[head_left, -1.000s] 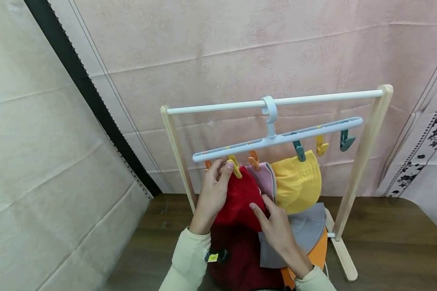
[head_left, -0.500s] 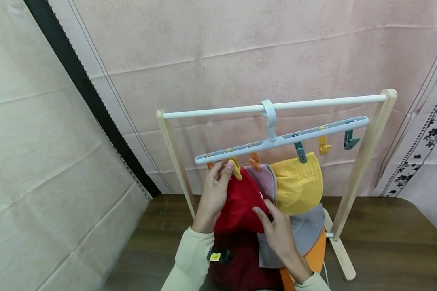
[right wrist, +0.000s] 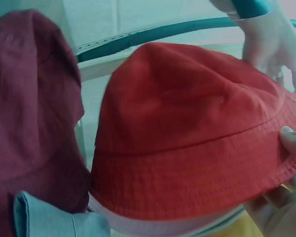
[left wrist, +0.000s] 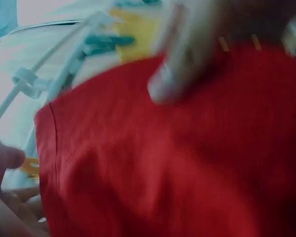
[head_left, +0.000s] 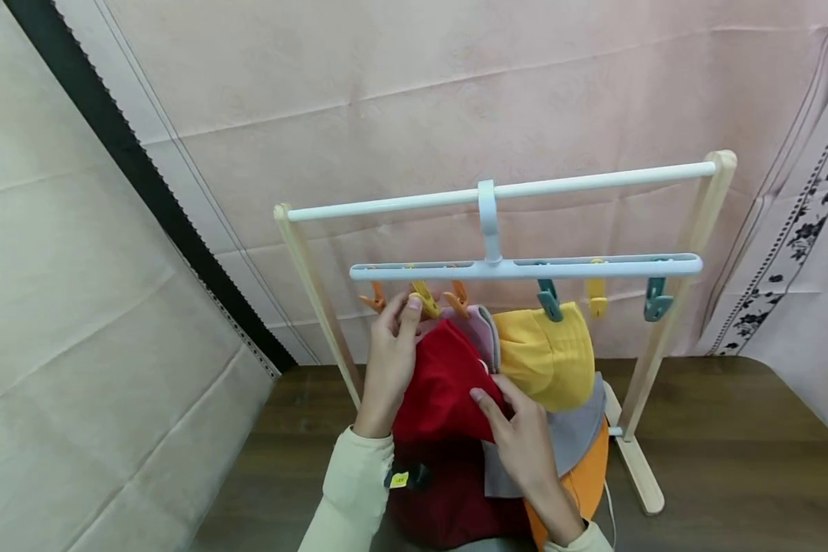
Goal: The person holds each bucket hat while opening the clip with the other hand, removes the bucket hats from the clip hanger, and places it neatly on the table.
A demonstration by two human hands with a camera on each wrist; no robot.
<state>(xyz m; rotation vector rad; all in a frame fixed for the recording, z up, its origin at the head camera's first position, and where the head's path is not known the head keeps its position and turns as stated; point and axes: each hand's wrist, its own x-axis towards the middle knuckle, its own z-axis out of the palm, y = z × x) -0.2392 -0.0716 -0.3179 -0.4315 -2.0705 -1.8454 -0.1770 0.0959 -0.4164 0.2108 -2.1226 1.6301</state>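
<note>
Red hat [head_left: 448, 376] hangs just under the yellow clip [head_left: 424, 299] on the hanger bar [head_left: 524, 268]. Left hand [head_left: 389, 360] pinches that clip and the brim's top edge — it is nearer. Right hand [head_left: 520, 437] pinches the lower brim, so the hat stretches between the 2 grips.

The head camera looks forward and down from above at the white plastic clip hanger [head_left: 524, 268] and the red fabric bucket hat [head_left: 448, 383]. The left wrist camera is very near this hat [left wrist: 177, 158], blurred. The right wrist camera looks from beside it [right wrist: 187, 133]. All three views share it.
</note>
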